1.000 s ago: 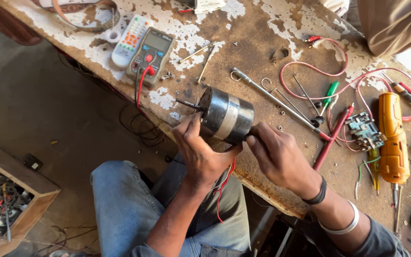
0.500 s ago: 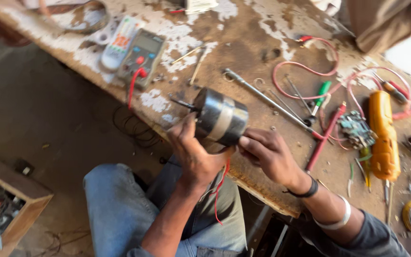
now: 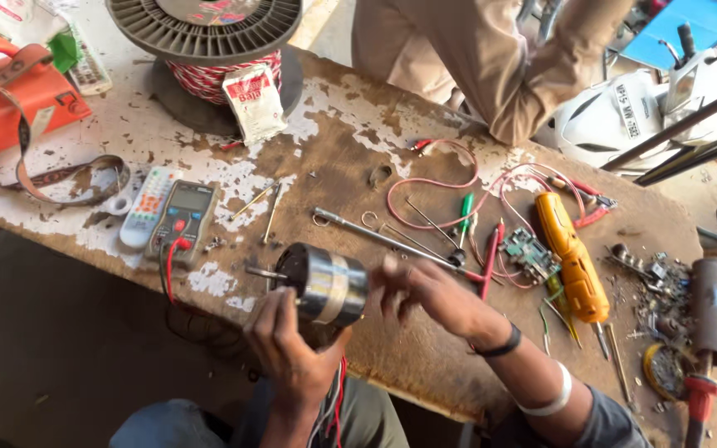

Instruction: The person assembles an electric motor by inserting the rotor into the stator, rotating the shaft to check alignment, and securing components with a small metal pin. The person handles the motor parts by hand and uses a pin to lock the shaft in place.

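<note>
My left hand [image 3: 288, 348] grips the cylindrical silver-and-black metal motor [image 3: 321, 284] from below; my right hand [image 3: 425, 292], fingers spread, blurred, sits just beside it. Grey multimeter [image 3: 180, 222] lies left of motor.

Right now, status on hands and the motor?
Left hand cradles motor from below. Right hand blurred at its end, grip unclear. Multimeter and long rod lie close by on bench.

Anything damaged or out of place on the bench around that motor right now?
The workbench top is badly flaked, white coating peeling off. Small scrap parts lie strewn at its right end. The motor in the left hand looks intact.
</note>
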